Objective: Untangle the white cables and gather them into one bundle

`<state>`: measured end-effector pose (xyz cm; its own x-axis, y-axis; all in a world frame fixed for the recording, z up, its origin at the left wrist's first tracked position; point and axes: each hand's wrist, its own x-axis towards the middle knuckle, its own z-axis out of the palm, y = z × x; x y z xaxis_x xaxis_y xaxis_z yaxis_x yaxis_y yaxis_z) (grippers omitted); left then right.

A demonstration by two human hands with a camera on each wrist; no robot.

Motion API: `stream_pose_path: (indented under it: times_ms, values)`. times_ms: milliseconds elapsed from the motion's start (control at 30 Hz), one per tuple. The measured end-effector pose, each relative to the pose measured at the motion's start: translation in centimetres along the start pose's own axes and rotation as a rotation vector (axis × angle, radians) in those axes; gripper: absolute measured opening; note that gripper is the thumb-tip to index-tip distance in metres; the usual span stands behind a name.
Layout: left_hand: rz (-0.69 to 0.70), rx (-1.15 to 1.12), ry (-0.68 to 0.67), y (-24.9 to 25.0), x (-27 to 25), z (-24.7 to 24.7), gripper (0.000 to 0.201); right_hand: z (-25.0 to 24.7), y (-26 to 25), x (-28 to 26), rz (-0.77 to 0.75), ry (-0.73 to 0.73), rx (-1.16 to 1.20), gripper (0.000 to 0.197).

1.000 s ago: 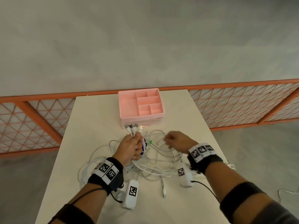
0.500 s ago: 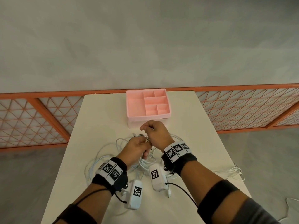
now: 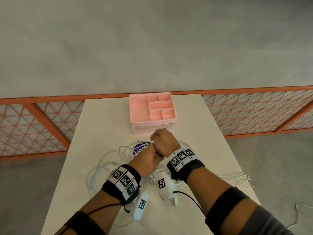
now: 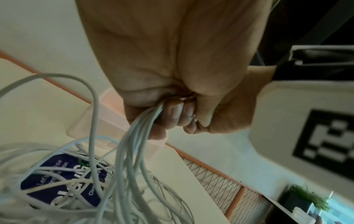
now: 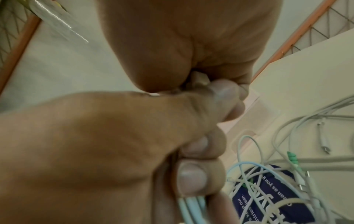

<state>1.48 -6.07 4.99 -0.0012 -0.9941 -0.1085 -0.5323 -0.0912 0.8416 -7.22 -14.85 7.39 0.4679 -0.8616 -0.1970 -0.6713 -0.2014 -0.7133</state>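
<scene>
A tangle of white cables (image 3: 103,168) lies on the cream table (image 3: 101,122), looped over a round purple-labelled object (image 3: 138,148). My left hand (image 3: 149,158) is a fist that grips a bunch of the cables (image 4: 138,136), and the strands hang down from it to the heap. My right hand (image 3: 163,141) sits against the top of the left fist. Its fingertips (image 5: 222,89) pinch the cable ends (image 5: 199,78) that stick out there. The left hand (image 5: 95,144) fills the lower left of the right wrist view.
A pink divided organiser tray (image 3: 152,109) stands just beyond my hands at the table's far edge. More white cable (image 3: 240,177) hangs off the right edge. A loose plug (image 3: 175,203) lies near the front. An orange mesh railing (image 3: 254,112) runs behind the table.
My right hand has moved left from the cables on the right and closed on the cable ends above the left fist. The left hand has kept its grip.
</scene>
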Motion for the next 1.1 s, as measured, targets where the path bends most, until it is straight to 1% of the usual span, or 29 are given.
stream_pose_path:
  times_ms: [33,100,133,200,300,400,467,533,600,667,700,733,800,867,900,933,967,1000,1033,1067,1100]
  values:
    - [0.017,0.019,-0.008,-0.2,-0.1,0.1,0.011,0.1,0.2,0.1,0.003,0.001,-0.037,0.031]
    - [0.018,0.049,-0.007,-0.5,0.0,0.3,0.022,0.3,0.5,0.2,0.008,-0.036,-0.101,0.029]
    - [0.016,0.047,-0.002,-0.6,0.0,0.4,0.022,0.1,0.6,0.3,0.0,-0.057,-0.116,0.028]
    - [0.021,0.053,0.036,-0.7,-0.1,0.4,0.028,-0.4,0.7,0.3,-0.025,-0.098,-0.072,0.027]
    - [-0.018,-0.005,0.084,-0.7,0.0,0.2,0.03,-1.3,0.9,0.0,-0.115,-0.089,0.013,0.026]
    - [-0.063,-0.097,0.047,-0.6,0.0,0.0,0.031,-1.5,1.2,-0.3,-0.181,-0.071,-0.051,0.026]
    - [-0.091,-0.185,-0.004,-0.5,0.1,-0.1,0.028,-1.3,1.3,-0.3,-0.179,-0.059,-0.081,0.027]
    - [-0.087,-0.233,-0.02,-0.7,0.2,-0.3,0.027,-1.3,1.3,-0.4,-0.173,-0.051,-0.07,0.031]
    - [-0.086,-0.272,0.012,-1.1,0.4,-0.3,0.03,-1.2,1.3,-0.6,-0.174,-0.029,0.027,0.034]
    - [-0.08,-0.336,0.106,-1.3,0.5,-0.2,0.033,-0.6,1.3,-1.1,-0.175,-0.022,0.268,0.029]
    - [-0.083,-0.391,0.159,-1.2,0.6,-0.2,0.033,-0.2,1.4,-1.2,-0.172,-0.031,0.389,0.033]
    - [-0.096,-0.458,0.206,-0.8,0.6,-0.2,0.034,0.2,1.7,-1.5,-0.167,-0.056,0.478,0.042]
    - [-0.142,-0.598,0.298,-0.3,0.4,-0.4,0.033,1.3,2.5,-2.0,-0.179,-0.149,0.581,0.062]
    - [-0.184,-0.717,0.399,-0.4,0.4,-1.0,0.034,1.9,3.4,-2.5,-0.168,-0.235,0.58,0.083]
    - [-0.199,-0.776,0.436,-0.6,0.4,-1.4,0.035,2.2,3.9,-2.8,-0.141,-0.278,0.523,0.091]
    - [-0.206,-0.848,0.457,-0.7,0.5,-1.8,0.035,2.3,4.2,-3.2,-0.12,-0.33,0.449,0.09]
    - [-0.207,-0.934,0.472,-0.8,0.6,-2.1,0.035,2.5,4.6,-3.6,-0.115,-0.389,0.372,0.075]
    - [-0.204,-1.022,0.491,-0.8,0.8,-2.5,0.034,2.7,5.1,-3.8,-0.131,-0.437,0.275,0.046]
    - [-0.205,-1.105,0.512,-0.6,1.0,-3.1,0.034,2.9,5.5,-4.1,-0.163,-0.444,0.16,0.025]
    - [-0.204,-1.169,0.531,-0.3,1.0,-3.8,0.034,2.9,6.3,-4.3,-0.201,-0.409,0.043,0.027]
    - [-0.206,-1.217,0.554,-0.3,1.1,-4.5,0.035,2.8,7.3,-4.4,-0.208,-0.364,-0.047,0.033]
